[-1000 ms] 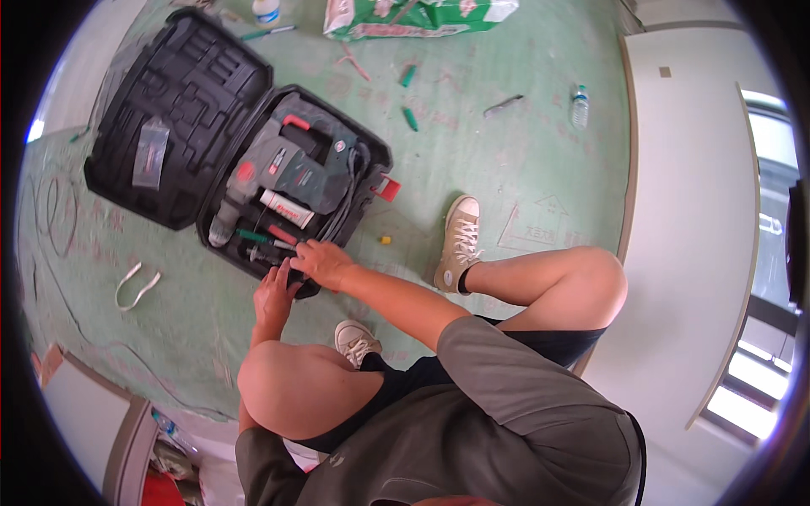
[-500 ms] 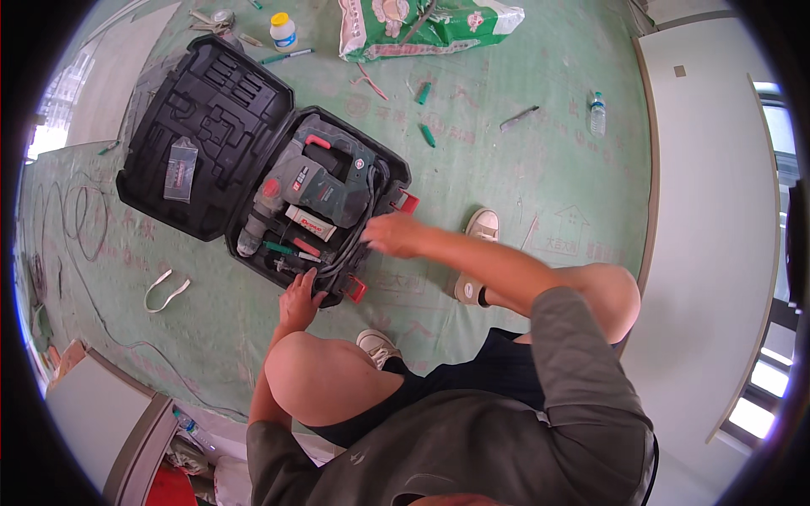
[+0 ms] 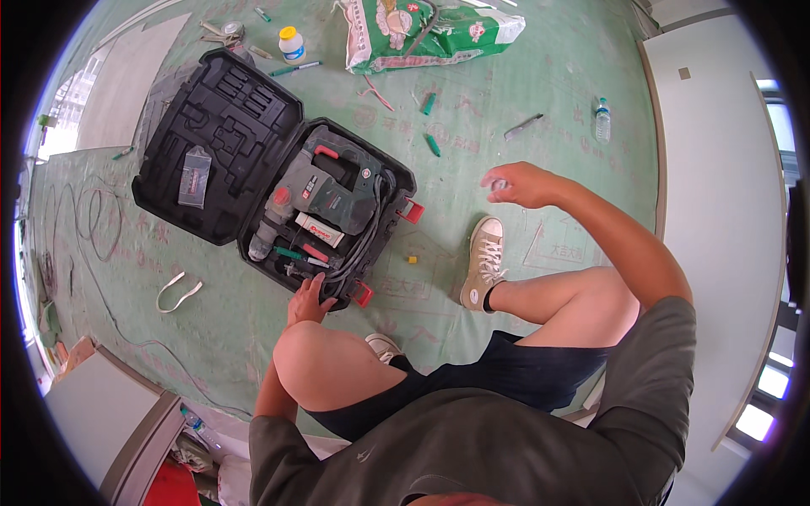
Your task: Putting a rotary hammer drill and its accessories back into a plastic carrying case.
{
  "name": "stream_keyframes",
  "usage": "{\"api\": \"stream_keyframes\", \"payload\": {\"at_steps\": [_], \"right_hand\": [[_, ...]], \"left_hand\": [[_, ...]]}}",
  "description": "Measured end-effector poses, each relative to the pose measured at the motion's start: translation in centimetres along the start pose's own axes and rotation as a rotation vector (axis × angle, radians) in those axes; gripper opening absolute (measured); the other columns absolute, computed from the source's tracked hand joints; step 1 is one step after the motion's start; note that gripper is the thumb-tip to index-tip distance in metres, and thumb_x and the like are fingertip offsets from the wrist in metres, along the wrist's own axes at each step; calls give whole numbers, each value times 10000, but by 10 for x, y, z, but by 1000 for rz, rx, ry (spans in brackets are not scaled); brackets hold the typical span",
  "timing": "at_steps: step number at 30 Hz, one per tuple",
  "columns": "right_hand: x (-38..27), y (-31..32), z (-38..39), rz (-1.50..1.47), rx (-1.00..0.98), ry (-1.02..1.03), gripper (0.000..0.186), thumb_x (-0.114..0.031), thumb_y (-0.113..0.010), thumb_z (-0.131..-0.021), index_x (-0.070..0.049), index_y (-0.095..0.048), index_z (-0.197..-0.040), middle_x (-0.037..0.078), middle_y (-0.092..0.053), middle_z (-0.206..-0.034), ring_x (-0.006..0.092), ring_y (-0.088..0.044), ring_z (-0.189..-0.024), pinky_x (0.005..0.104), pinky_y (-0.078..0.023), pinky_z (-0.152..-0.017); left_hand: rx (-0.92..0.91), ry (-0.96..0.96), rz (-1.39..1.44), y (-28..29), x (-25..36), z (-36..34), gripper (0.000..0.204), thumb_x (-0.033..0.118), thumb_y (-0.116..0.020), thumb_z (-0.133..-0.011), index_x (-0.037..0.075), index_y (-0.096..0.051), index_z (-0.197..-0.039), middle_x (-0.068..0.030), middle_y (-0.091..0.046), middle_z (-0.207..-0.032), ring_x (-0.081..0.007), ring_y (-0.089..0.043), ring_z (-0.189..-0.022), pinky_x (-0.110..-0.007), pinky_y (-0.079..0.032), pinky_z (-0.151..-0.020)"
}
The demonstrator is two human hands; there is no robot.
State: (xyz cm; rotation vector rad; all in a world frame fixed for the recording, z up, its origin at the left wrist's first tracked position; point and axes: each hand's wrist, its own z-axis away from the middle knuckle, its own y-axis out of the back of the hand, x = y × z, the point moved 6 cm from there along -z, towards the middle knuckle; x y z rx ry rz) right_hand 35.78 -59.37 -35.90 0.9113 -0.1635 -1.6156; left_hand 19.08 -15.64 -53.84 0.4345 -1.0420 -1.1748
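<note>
An open black tool case point(image 3: 187, 221) lies on the floor at the left. Inside its near half rests a dark grey-green rotary hammer point(image 3: 333, 198) with red parts and a coiled grey cable point(image 3: 381, 198). A white tube point(image 3: 319, 229) and a green marker point(image 3: 289, 254) lie beside the tool. My left hand point(image 3: 310, 299) rests with spread fingers on the case's near edge, close to a red latch point(image 3: 362, 293). Out over the floor to the right, my right hand point(image 3: 525, 185) has curled fingers around a small pale thing I cannot make out.
A small yellow piece point(image 3: 412, 260) lies between the case and my shoe point(image 3: 483, 261). Green marker pieces point(image 3: 433, 145), a grey-handled tool point(image 3: 523, 126) and a water bottle point(image 3: 602, 120) lie farther off. A green-white sack point(image 3: 439, 42) and yellow-lidded jar point(image 3: 292, 45) are at the back.
My right hand has moved from the case's cable side out to the right, over the floor. The yellow piece now shows on the floor. My left hand stays at the case edge.
</note>
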Motion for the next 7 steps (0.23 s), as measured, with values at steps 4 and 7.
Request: {"api": "stream_keyframes", "payload": {"at_steps": [4, 7], "right_hand": [[34, 17, 25, 42, 42, -53, 391, -299, -672, -881, -49, -621, -1179, 185, -673, -1074, 323, -640, -990, 400, -492, -853], [64, 26, 33, 14, 77, -139, 411, -315, -694, -865, -79, -634, -1197, 191, -672, -1112, 295, -645, -1037, 391, -492, -889]], "left_hand": [[-30, 43, 47, -4, -9, 4, 764, 299, -795, -767, 170, -416, -1417, -125, -585, -1126, -307, -613, -1022, -420, -498, -863], [-92, 74, 130, -3, -15, 10, 816, 298, -802, -766, 162, -375, -1449, -126, -575, -1132, -287, -611, -1020, -411, -495, -865]]}}
